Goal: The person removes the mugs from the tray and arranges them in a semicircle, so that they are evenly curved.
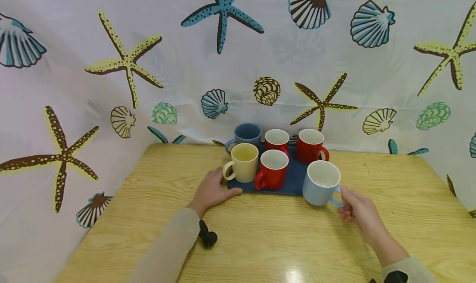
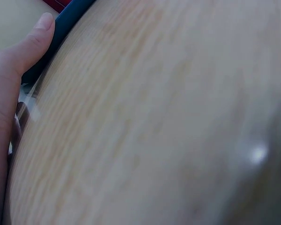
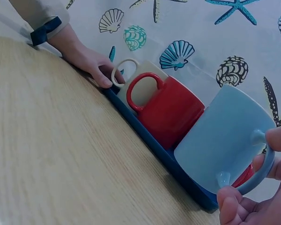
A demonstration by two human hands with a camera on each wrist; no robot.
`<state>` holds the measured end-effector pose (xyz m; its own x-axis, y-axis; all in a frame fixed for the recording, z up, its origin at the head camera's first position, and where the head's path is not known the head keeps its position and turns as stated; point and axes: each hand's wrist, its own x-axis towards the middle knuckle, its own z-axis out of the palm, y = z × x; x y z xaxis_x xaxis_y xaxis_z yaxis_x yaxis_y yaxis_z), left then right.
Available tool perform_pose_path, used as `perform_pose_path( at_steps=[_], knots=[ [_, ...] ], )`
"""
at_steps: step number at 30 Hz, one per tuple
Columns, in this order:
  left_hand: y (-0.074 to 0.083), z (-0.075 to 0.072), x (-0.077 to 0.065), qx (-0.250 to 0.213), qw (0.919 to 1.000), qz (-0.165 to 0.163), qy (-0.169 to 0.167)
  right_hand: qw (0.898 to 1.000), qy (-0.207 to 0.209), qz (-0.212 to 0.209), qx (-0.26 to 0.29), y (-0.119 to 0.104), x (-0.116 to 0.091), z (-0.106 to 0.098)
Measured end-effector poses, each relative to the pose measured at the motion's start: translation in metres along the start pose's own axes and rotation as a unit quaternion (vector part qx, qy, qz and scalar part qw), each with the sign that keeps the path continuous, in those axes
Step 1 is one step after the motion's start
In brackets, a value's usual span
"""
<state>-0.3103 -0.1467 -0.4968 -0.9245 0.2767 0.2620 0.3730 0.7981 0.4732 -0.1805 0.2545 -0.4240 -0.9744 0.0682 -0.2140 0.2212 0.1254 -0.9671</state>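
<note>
A dark blue tray [image 1: 293, 179] lies on the table, bearing several mugs. My left hand [image 1: 214, 191] grips its front left corner, thumb along the front edge; the thumb [image 2: 36, 42] also appears in the left wrist view. My right hand [image 1: 358, 212] holds a light blue mug [image 3: 220, 138] by its handle over the tray's front right corner. This mug leans slightly; whether its base touches the tray I cannot tell. Beside it stands a red mug [image 1: 273, 175], then a cream mug [image 1: 246, 167] near my left hand. Behind are a darker blue mug [image 1: 247, 135] and two more red mugs, one at the right [image 1: 309, 148].
The wooden table [image 1: 260, 237] stretches out in front of the tray and to both sides. A white cloth [image 1: 238, 72] printed with starfish and shells hangs close behind the tray and along the sides. Black straps with small devices [image 1: 208, 235] sit at both wrists.
</note>
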Motion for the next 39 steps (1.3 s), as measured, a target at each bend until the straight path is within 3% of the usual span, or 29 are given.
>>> perform_pose_path(
  at_steps=[16,27,39],
  knots=[
    [-0.003,-0.002,0.0,-0.005,0.9999,0.014,0.001,1.0,-0.028,0.01,-0.001,0.003,-0.034,0.01],
    [0.0,0.002,0.0,-0.003,0.9999,0.016,0.004,0.998,-0.023,0.053,-0.028,0.011,-0.058,0.013],
    [0.0,0.003,0.001,0.001,0.9999,0.014,0.009,0.994,-0.098,0.048,-0.015,0.022,-0.078,0.004]
  ],
)
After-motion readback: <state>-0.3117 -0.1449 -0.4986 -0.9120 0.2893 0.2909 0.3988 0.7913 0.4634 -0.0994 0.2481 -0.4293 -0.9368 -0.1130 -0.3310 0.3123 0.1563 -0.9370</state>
